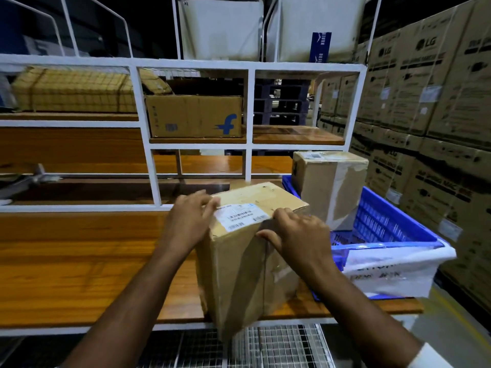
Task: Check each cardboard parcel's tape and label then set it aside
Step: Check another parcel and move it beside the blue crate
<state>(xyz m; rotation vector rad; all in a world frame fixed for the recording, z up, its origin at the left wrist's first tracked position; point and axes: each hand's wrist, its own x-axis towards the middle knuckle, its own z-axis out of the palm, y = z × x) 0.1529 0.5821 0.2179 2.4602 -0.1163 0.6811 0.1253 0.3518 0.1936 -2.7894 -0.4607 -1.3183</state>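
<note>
A tall brown cardboard parcel (239, 264) stands on the front edge of the glossy orange-brown wooden desk (79, 261), tilted so that one lower corner hangs over the white metal mesh (279, 346) below the desk. Both hands hold it at the top. The left hand (188, 219) grips the upper left edge, fingers curled over onto the top face beside the white printed shipping label (243, 216) with its barcodes. The right hand (300, 235) clasps the upper right corner, fingertips touching the label's right end and thumb pressed on the side face, where a band of clear glossy tape (247, 277) runs down.

Just right of the parcel sits a blue perforated plastic crate (385, 224), its near wall draped with a white plastic sheet (393, 272) bearing dark lettering too blurred to read. Inside the crate, at its far end, stands a second brown cardboard box (329, 187), upright, sealed with wide tape and carrying a small label on top; the rest of the crate's interior looks bare, though its floor is partly hidden.

Behind the desk rises a white metal shelf frame (143, 115). One compartment holds a flat brown carton with a blue "f" logo (195, 116); the one to its left holds a yellowish checked bundle (74, 88). Stacked large printed cartons (425, 102) fill the right wall.
</note>
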